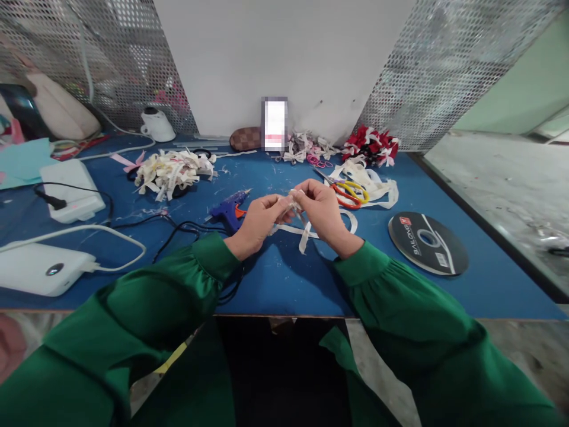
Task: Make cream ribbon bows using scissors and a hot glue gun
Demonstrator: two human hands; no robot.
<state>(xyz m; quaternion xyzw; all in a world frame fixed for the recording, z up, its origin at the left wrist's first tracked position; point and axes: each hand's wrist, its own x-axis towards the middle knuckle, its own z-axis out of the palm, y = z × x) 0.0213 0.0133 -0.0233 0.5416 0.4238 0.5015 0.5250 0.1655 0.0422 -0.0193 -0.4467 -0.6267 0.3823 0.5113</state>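
Both hands meet over the middle of the blue table, pinching a strip of white ribbon [303, 244] between them. My left hand [260, 224] closes thumb and fingers on one part of it. My right hand [322, 210] grips it from the other side, fingertips nearly touching the left ones. Loose ends hang below and curl to the right past the right wrist. The fingers hide the gathered part. A blue glue gun [229, 210] lies just left of my left hand. Scissors [349, 193] with red and yellow handles lie beyond my right hand.
White ribbon [382, 187] is heaped beside the scissors. A black spool [427, 243] lies flat at right. Cream bows [171, 172] are piled at left, red ones [373, 145] at back right. A phone [274, 124] stands at the back. White power bank [48, 268] and cables occupy the left.
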